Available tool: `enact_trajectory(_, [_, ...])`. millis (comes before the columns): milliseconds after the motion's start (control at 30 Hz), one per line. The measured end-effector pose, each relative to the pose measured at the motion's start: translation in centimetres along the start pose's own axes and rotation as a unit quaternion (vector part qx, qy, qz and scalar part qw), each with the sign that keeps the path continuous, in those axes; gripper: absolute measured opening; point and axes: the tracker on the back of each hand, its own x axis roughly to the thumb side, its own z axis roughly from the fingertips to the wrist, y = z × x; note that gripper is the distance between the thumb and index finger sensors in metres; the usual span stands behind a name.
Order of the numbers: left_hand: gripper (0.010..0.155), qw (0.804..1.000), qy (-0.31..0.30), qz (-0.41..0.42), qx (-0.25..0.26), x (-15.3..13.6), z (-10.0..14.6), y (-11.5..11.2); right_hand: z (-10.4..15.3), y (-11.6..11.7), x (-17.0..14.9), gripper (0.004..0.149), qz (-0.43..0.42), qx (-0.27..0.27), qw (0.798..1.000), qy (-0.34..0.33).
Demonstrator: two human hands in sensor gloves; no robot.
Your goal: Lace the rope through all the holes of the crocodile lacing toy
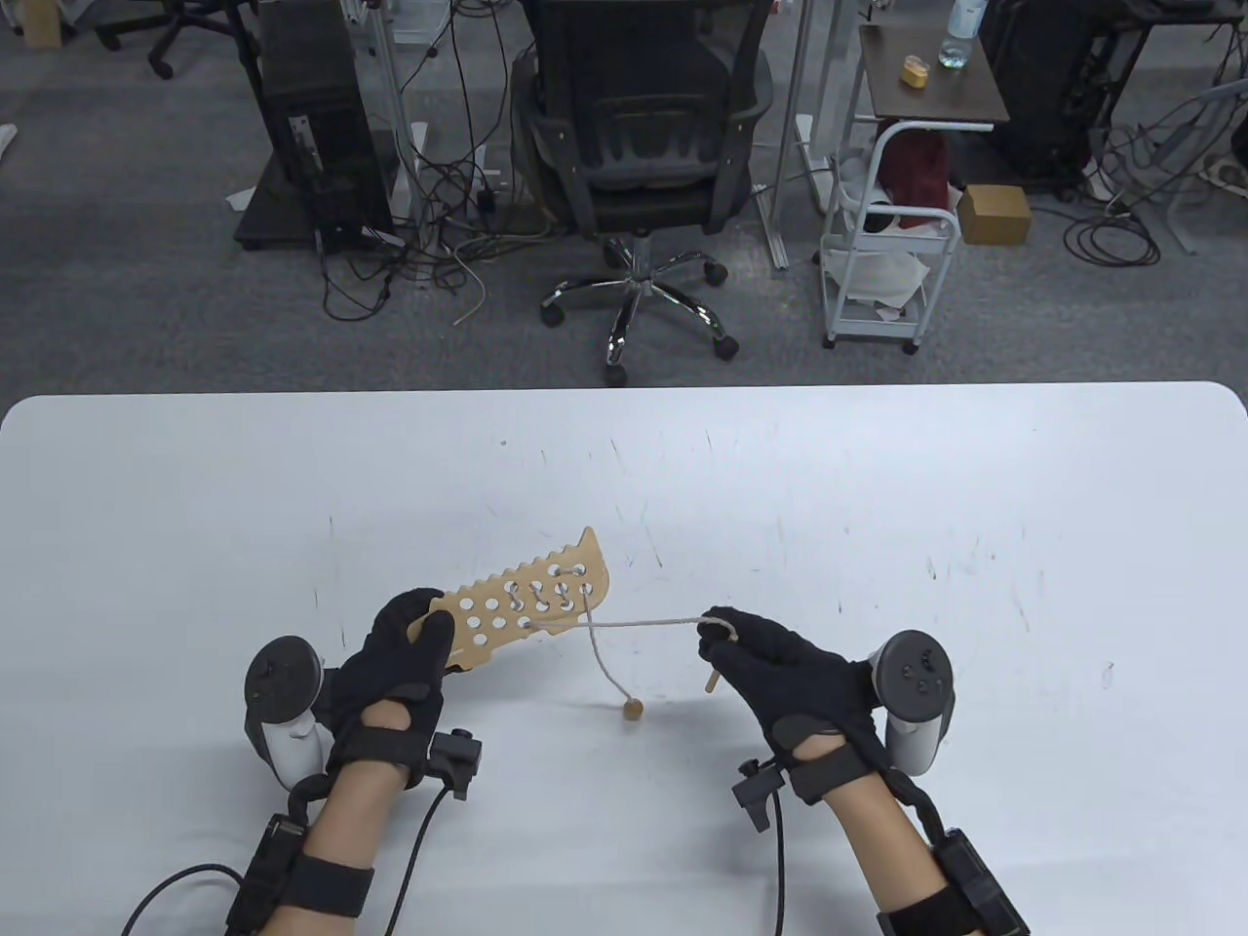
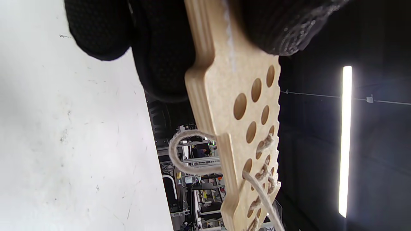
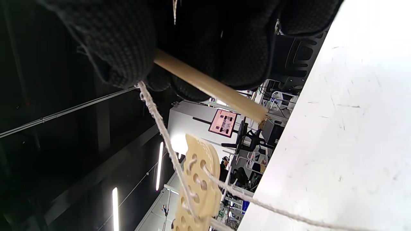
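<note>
Holding the toy (image 1: 531,609) by its narrow end, the left hand (image 1: 400,673) keeps it lifted off the bench (image 1: 877,507), fingers curled round the wood; the far end points away and to the right. Right hand (image 1: 790,673) sits well apart to the right, fingers clenched on the wooden needle (image 1: 715,680) and on the rope (image 1: 648,624) where it joins it. Rope runs nearly taut from the laced end of the toy across to that hand. A second strand hangs from the toy down to a bead (image 1: 634,711) resting on the bench between the hands. Progress, judged from table and left wrist views: the holes at the far end carry rope, several stitches visible; the cluster of holes nearer the left hand is bare. Exact count not readable. Estimate roughly half done. Current step looks like pulling slack through after a pass. Remaining: bring the needle back to the next bare hole and work toward the grip; the left hand will likely need to shift, since its fingers sit just beside the last holes.
</note>
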Motion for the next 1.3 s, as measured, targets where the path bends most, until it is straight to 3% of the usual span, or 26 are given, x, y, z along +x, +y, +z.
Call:
enact_trajectory(900, [0.053, 0.996, 0.048, 0.016, 0.080, -2.7, -1.4, 3.5, -0.4, -3.4, 0.3, 0.040, -0.015, -0.064, 0.998, -0.006])
enact_trajectory(1300, [0.053, 0.997, 0.043, 0.009, 0.063, -2.1, -1.2, 2.4, -0.1, -2.6, 1.2, 0.043, 0.008, -0.055, 0.998, -0.033])
